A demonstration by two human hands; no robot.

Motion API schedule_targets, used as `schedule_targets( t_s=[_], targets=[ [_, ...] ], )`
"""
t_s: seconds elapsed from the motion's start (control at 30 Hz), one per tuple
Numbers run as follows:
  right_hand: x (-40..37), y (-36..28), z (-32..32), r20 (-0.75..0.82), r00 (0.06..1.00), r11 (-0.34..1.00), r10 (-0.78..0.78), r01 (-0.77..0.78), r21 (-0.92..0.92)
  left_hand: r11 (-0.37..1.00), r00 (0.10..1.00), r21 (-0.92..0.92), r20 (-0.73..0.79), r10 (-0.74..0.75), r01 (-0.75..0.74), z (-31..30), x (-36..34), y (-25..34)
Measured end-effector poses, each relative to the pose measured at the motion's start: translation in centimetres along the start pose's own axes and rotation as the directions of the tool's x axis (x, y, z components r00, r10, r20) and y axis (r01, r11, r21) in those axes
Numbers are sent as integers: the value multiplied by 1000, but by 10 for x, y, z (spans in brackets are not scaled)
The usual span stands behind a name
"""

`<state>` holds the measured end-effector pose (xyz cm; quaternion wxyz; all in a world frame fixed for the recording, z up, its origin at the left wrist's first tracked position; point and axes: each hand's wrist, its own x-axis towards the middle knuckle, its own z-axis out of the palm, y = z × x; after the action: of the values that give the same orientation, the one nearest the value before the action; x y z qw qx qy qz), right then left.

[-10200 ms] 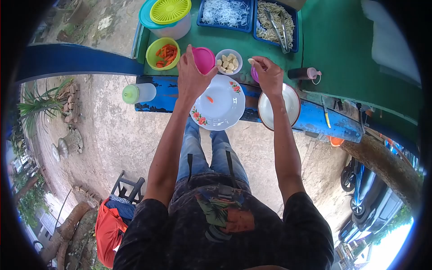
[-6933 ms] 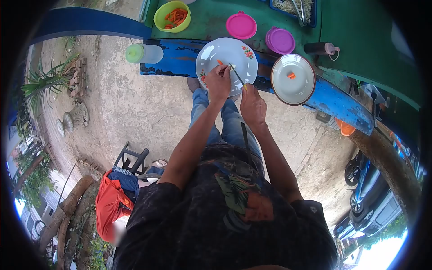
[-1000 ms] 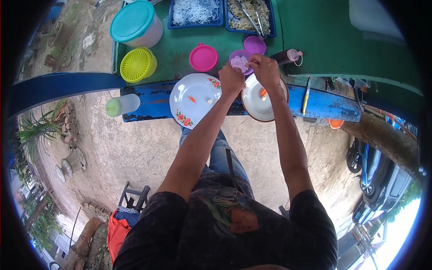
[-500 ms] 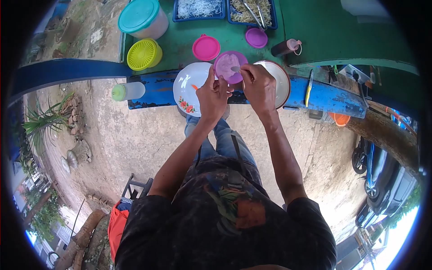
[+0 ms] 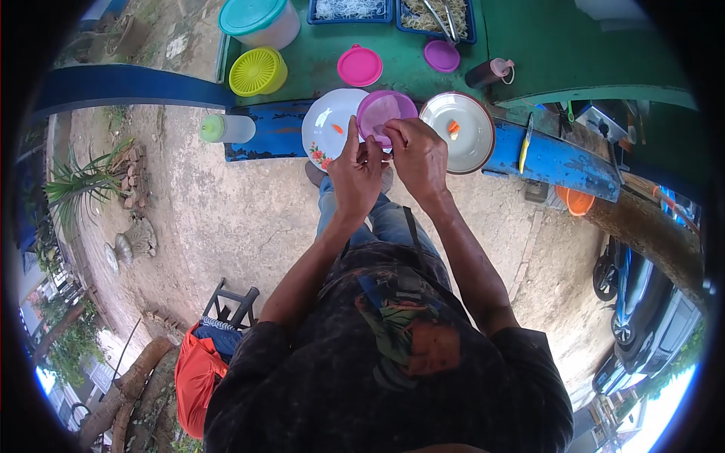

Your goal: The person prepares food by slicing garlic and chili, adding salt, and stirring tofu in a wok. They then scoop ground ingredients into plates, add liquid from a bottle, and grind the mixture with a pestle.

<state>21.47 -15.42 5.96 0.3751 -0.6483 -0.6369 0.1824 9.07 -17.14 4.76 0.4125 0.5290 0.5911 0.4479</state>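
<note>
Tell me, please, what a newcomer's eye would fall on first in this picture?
First, the round purple plastic bowl held at the middle, the left hand gripping its edge and the right hand curled at its near rim. Either side of it, on the blue ledge, lie a white flowered plate and a white brown-rimmed plate, each bearing orange carrot bits.

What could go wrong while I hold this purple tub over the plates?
1. The purple tub is in the air, gripped by the left hand with the right hand at its rim. If it tilts, its contents could spill.
2. The floral plate and the brown-rimmed plate seem to overhang the blue ledge. A bump from a wrist might knock one onto the ground.
</note>
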Motion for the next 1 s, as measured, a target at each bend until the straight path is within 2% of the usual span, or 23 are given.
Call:
schedule_targets(
  t_s=[0.07,0.23,0.3,0.37,0.43,0.6,0.7,0.77,0.83,0.9,0.97,1.0],
  targets=[
    [-2,2,3,11,998,998,55,-55,37,1000,1000,14,2,-9,9,0,-1,2],
    [-8,-2,9,39,978,966,205,-208,156,962,996,257,38,82,-89,-4,-4,5],
    [-9,-7,8,55,965,947,256,-262,186,971,996,223,30,84,-88,-3,-4,7],
    [-8,-14,4,142,863,784,485,-501,366,978,996,188,21,85,-87,-1,-5,4],
    [-10,-9,4,120,867,792,484,-492,361,995,999,93,11,45,-46,2,-6,-4],
    [-9,-4,-8,123,844,774,522,-529,349,1000,1000,28,28,8,-9,2,-6,-9],
    [-15,8,-16,130,819,704,559,-551,447,999,999,-16,30,-42,42,3,-5,-8],
    [-21,23,-26,112,799,598,591,-527,604,995,996,-45,40,-83,84,3,-3,-8],
    [-26,41,-44,98,752,552,652,-559,619,996,989,53,122,-82,76,-2,0,-16],
    [-33,74,-57,-10,690,547,724,-564,619,994,986,16,130,-108,107,-2,0,-20],
    [-42,117,-58,-86,696,588,713,-527,613,989,986,-43,102,-135,140,-2,1,-21],
    [-44,133,-59,-171,678,662,715,-579,476,985,983,-69,108,-151,159,-3,1,-19]
  ],
)
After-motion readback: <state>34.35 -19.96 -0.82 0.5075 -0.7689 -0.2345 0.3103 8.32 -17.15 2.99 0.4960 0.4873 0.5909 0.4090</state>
